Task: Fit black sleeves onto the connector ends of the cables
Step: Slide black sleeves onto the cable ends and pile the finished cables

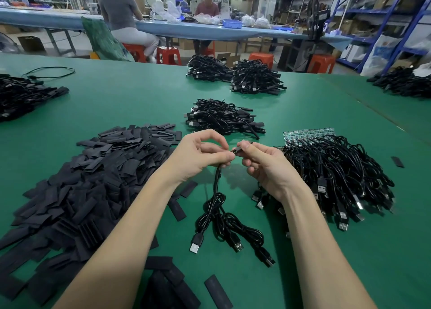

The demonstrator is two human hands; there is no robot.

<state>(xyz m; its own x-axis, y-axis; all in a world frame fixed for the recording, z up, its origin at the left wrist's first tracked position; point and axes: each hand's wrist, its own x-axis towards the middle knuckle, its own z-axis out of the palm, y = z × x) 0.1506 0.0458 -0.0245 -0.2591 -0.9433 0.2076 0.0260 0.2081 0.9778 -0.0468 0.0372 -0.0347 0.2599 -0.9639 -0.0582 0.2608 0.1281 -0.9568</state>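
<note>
My left hand pinches the upper end of a black cable that hangs down and coils on the green table, its USB plug lying flat. My right hand pinches a small black piece right at the left fingertips; whether it is a sleeve or the cable's connector end is hidden by the fingers. A big heap of flat black sleeves lies to the left. A pile of cables with small green circuit boards lies to the right.
A bundle of cables lies just beyond my hands, and more piles sit further back, at far left and far right. Loose sleeves lie near the table's front edge. Two people sit at a blue bench behind.
</note>
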